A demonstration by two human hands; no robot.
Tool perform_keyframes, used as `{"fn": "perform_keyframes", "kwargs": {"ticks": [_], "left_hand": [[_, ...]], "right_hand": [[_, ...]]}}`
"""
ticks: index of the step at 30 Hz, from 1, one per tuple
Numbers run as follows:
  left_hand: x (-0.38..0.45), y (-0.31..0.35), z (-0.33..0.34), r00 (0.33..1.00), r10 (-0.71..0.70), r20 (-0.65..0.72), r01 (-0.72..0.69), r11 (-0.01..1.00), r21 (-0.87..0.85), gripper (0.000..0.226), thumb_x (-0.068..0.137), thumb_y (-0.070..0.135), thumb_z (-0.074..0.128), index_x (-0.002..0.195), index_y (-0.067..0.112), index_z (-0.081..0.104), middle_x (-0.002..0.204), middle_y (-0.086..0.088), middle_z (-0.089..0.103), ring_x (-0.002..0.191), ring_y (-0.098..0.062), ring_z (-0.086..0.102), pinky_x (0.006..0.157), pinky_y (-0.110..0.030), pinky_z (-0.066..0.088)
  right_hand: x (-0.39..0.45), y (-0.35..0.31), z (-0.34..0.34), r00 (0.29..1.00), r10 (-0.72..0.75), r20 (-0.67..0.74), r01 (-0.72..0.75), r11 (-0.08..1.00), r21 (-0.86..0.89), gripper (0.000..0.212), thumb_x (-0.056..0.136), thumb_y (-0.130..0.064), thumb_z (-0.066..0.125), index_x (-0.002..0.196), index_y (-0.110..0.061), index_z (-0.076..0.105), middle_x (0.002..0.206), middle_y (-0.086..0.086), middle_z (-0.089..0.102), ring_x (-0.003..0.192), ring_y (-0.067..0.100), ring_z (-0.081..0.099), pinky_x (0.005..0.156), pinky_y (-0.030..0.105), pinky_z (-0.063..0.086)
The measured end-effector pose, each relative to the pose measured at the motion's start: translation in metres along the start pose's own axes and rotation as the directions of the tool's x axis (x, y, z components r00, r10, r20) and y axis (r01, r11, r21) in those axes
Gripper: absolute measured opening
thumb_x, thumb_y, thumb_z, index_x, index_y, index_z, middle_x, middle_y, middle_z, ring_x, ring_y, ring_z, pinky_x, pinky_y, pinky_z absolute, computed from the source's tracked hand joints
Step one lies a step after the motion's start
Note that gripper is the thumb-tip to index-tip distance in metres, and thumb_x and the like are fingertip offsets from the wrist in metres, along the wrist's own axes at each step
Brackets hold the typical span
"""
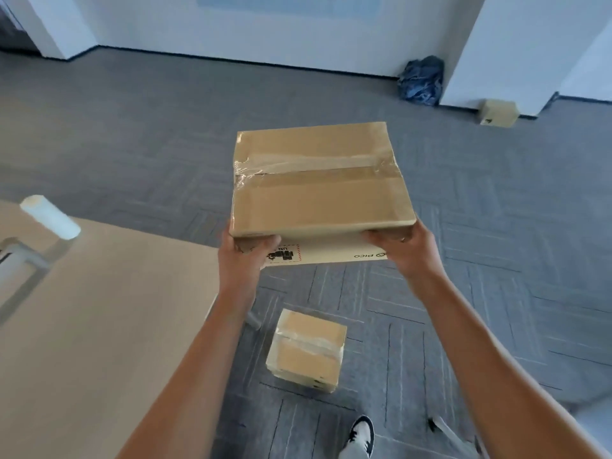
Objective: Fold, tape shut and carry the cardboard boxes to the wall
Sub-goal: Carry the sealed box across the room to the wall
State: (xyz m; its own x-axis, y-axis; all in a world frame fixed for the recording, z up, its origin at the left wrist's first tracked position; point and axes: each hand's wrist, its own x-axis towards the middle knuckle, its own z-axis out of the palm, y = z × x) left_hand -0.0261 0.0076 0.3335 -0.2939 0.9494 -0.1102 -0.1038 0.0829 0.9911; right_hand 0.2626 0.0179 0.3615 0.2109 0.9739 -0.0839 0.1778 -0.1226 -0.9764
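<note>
A flat brown cardboard box (318,190), taped shut along its top seam, is held in the air in front of me. My left hand (246,256) grips its near left corner and my right hand (402,246) grips its near right corner, thumbs on the near side. A smaller taped box (308,351) stands on the carpet below, between my arms. Another small box (498,112) sits on the floor against the white wall (231,28) at the far right.
A light wooden table (99,319) fills the lower left, with a roll of clear tape (49,215) near its far edge. A blue bundle (422,81) lies in the wall corner. My shoe (361,432) shows at the bottom. Grey carpet stretches to the wall.
</note>
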Motion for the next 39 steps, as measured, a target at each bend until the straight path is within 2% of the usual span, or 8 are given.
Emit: {"fn": "perform_keyframes", "kwargs": {"ticks": [3, 8, 15, 19, 23, 28, 30, 39], "left_hand": [[0.004, 0.003, 0.081, 0.998, 0.003, 0.058, -0.003, 1.000, 0.002, 0.071, 0.075, 0.018, 0.092, 0.135, 0.026, 0.056, 0.122, 0.005, 0.071, 0.115, -0.018, 0.069, 0.091, -0.046, 0.061], [0.020, 0.022, 0.190, 0.987, 0.013, 0.158, -0.022, 0.998, 0.055, 0.066, 0.078, 0.015, 0.089, 0.135, 0.018, 0.055, 0.119, 0.000, 0.070, 0.106, -0.016, 0.072, 0.071, -0.028, 0.063], [0.069, 0.042, 0.305, 0.962, 0.008, 0.274, -0.038, 0.994, 0.106, 0.068, 0.075, 0.022, 0.092, 0.133, 0.023, 0.057, 0.116, 0.005, 0.072, 0.104, -0.016, 0.074, 0.078, -0.043, 0.065], [0.109, 0.050, 0.355, 0.948, 0.022, 0.318, -0.066, 0.990, 0.127, 0.059, 0.077, 0.024, 0.091, 0.125, 0.026, 0.058, 0.114, 0.007, 0.072, 0.104, -0.016, 0.074, 0.077, -0.046, 0.066], [0.171, 0.046, 0.397, 0.947, 0.029, 0.319, -0.063, 0.993, 0.098, 0.054, 0.077, 0.023, 0.091, 0.120, 0.027, 0.059, 0.111, 0.007, 0.074, 0.103, -0.018, 0.074, 0.075, -0.046, 0.066], [0.292, 0.049, 0.439, 0.955, 0.013, 0.297, -0.040, 0.995, 0.087, 0.057, 0.077, 0.024, 0.091, 0.124, 0.029, 0.060, 0.101, 0.018, 0.075, 0.103, -0.010, 0.073, 0.080, -0.049, 0.065], [0.347, 0.062, 0.456, 0.961, 0.007, 0.276, -0.032, 0.996, 0.086, 0.056, 0.078, 0.023, 0.090, 0.125, 0.029, 0.060, 0.099, 0.020, 0.075, 0.101, -0.007, 0.072, 0.080, -0.048, 0.065], [0.558, 0.124, 0.515, 0.971, 0.027, 0.238, -0.051, 0.994, 0.094, 0.063, 0.078, 0.024, 0.090, 0.132, 0.024, 0.056, 0.118, 0.004, 0.070, 0.108, -0.015, 0.070, 0.079, -0.047, 0.065]], "right_hand": [[0.028, 0.003, -0.070, 0.999, -0.005, -0.053, 0.006, 1.000, 0.013, 0.061, 0.073, -0.033, 0.096, 0.126, -0.037, 0.066, 0.100, -0.023, 0.075, 0.087, -0.005, 0.069, 0.074, 0.023, 0.054], [0.066, 0.012, -0.158, 0.987, 0.001, -0.163, 0.001, 1.000, 0.009, 0.064, 0.069, -0.042, 0.097, 0.125, -0.039, 0.065, 0.103, -0.021, 0.076, 0.096, 0.002, 0.071, 0.081, 0.033, 0.059], [0.124, 0.008, -0.238, 0.958, 0.012, -0.285, 0.002, 0.999, 0.048, 0.061, 0.069, -0.040, 0.097, 0.122, -0.036, 0.066, 0.101, -0.022, 0.076, 0.099, 0.005, 0.072, 0.080, 0.034, 0.060], [0.173, -0.002, -0.263, 0.956, 0.021, -0.294, 0.002, 0.997, 0.077, 0.050, 0.073, -0.032, 0.095, 0.113, -0.037, 0.066, 0.094, -0.029, 0.074, 0.086, -0.009, 0.069, 0.075, 0.030, 0.056], [0.244, -0.001, -0.272, 0.964, 0.036, -0.265, -0.004, 0.993, 0.121, 0.044, 0.076, -0.022, 0.093, 0.108, -0.033, 0.066, 0.091, -0.026, 0.075, 0.083, -0.010, 0.070, 0.074, 0.030, 0.055], [0.379, -0.015, -0.248, 0.966, 0.048, -0.255, -0.022, 0.995, 0.102, 0.044, 0.075, -0.025, 0.094, 0.109, -0.032, 0.067, 0.093, -0.018, 0.077, 0.086, -0.001, 0.073, 0.080, 0.041, 0.063], [0.439, -0.029, -0.233, 0.968, 0.058, -0.243, -0.033, 0.994, 0.106, 0.045, 0.074, -0.027, 0.094, 0.110, -0.032, 0.068, 0.096, -0.015, 0.078, 0.089, 0.001, 0.073, 0.080, 0.041, 0.063], [0.669, -0.097, -0.188, 0.977, 0.039, -0.210, -0.015, 0.993, 0.118, 0.060, 0.065, -0.039, 0.098, 0.117, -0.035, 0.069, 0.102, -0.014, 0.078, 0.101, 0.011, 0.073, 0.081, 0.040, 0.060]]}}
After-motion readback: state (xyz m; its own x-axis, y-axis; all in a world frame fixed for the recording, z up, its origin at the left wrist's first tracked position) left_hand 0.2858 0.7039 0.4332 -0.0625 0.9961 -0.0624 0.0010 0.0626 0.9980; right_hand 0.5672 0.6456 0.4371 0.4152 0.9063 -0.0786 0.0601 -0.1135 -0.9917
